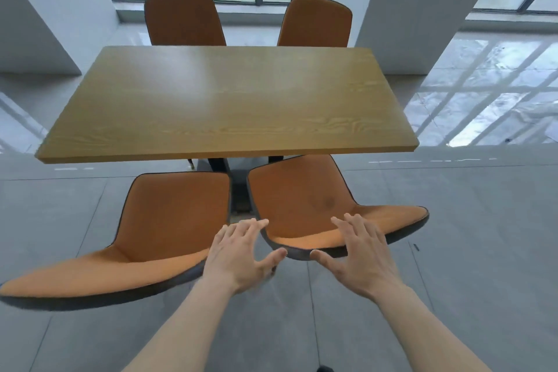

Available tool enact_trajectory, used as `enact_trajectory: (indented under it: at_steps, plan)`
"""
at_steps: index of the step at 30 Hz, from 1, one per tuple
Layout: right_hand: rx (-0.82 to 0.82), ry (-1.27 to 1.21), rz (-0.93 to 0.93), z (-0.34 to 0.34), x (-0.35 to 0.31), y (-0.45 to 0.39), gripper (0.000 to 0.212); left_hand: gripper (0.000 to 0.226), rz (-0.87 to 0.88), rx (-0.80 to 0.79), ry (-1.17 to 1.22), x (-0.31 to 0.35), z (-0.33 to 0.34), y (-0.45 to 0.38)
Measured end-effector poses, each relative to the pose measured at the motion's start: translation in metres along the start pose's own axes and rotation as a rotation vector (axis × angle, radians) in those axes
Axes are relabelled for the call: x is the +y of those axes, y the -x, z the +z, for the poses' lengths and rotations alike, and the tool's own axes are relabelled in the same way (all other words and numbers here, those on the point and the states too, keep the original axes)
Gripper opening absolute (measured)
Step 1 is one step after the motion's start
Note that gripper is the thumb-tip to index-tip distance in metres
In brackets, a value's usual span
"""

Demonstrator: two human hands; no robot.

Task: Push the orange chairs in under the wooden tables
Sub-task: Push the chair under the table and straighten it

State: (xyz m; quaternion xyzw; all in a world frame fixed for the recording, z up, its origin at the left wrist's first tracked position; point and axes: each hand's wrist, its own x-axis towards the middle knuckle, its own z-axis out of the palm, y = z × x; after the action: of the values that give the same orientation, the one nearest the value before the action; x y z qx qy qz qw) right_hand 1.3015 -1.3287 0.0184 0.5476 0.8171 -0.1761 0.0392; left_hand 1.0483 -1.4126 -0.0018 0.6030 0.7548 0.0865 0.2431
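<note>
Fingers spread and straight, both the left hand (241, 254) and the right hand (363, 254) reach over the top edge of the near right chair (305, 205), gripping nothing; actual contact is unclear. That chair and the near left chair (169, 220) stand just short of the wooden table (229, 100). Two far chairs (184, 19) sit tucked close opposite.

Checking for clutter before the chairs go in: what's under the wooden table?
Under the wooden table only dark base legs and grey floor show; the tabletop hides the rest.
</note>
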Motion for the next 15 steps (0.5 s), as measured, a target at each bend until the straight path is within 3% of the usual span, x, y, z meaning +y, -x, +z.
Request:
enact_trajectory:
  at_steps: [3,7,15]
  plan:
    - [-0.034,0.068,-0.026,-0.018,0.076,-0.004,0.119,0.089,0.004,0.008,0.009,0.064,0.032,-0.017]
    - [-0.027,0.095,-0.051,-0.037,0.151,-0.019,0.11,0.087,0.009,0.023,0.048,0.128,0.066,-0.033]
    - [-0.159,0.097,-0.187,-0.034,0.195,-0.06,0.115,0.093,-0.096,0.007,-0.003,0.171,0.101,-0.055]
